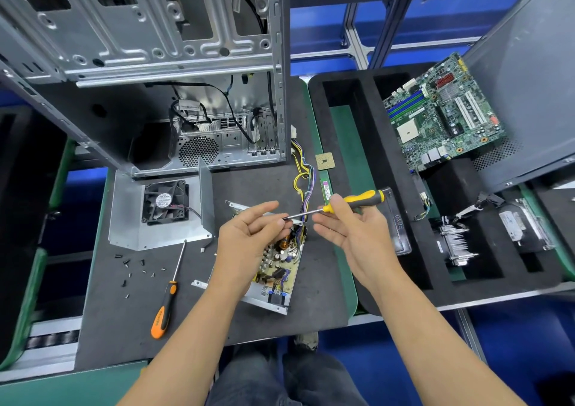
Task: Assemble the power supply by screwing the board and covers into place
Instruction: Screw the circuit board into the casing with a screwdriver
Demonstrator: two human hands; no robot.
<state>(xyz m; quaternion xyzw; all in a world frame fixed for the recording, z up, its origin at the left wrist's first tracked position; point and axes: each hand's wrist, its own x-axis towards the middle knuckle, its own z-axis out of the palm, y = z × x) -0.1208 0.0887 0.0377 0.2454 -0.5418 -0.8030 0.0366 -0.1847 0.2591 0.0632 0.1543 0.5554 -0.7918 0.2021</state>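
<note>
Above the open grey-metal power supply w/ its tan circuit board (284,265), near-centre on table: right hand (342,222) grips yellow-black screwdriver (354,201); left hand (249,234) pinches its tip, prob. seating a screw. Keep shaft straight.

2 screwdrivers (351,201), 1 fan (165,201), 1 motherboard (441,113)

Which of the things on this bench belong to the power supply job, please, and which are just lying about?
For the job:
power supply board
yellow screwdriver, in the hands
fan cover
loose screws

Lying about:
orange screwdriver
motherboard
processor chip
computer case
</note>
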